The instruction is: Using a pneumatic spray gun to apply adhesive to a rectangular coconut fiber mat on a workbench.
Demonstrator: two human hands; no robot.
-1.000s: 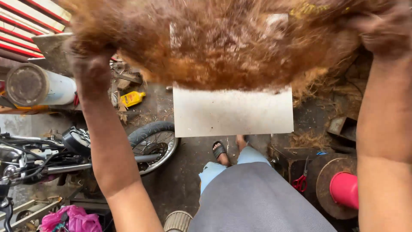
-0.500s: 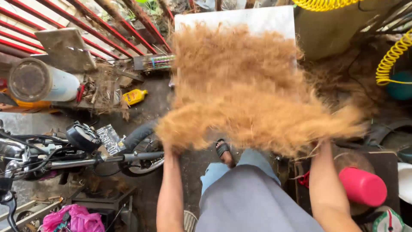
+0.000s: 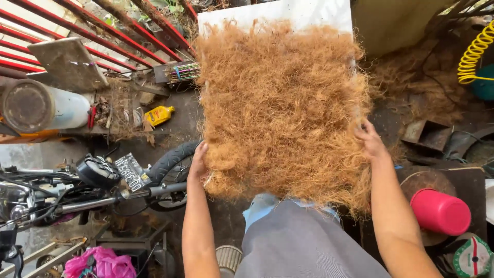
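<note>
Pressing at mid-frame, the left hand (image 3: 197, 160) and right hand (image 3: 369, 140) flank a brown fibre mat (image 3: 282, 103) lying on a white board (image 3: 272, 14), mostly hidden beneath it. Fingers flat against the mat's edges; fingertips hidden in the fibres.

The brown fibre mat (image 3: 283, 108) covers most of the white board (image 3: 272, 13); only its top strip shows. The left hand (image 3: 198, 162) and right hand (image 3: 369, 139) have fingertips tucked under the mat's edges. The motorbike (image 3: 77, 185) is cut off at the left edge.
</note>
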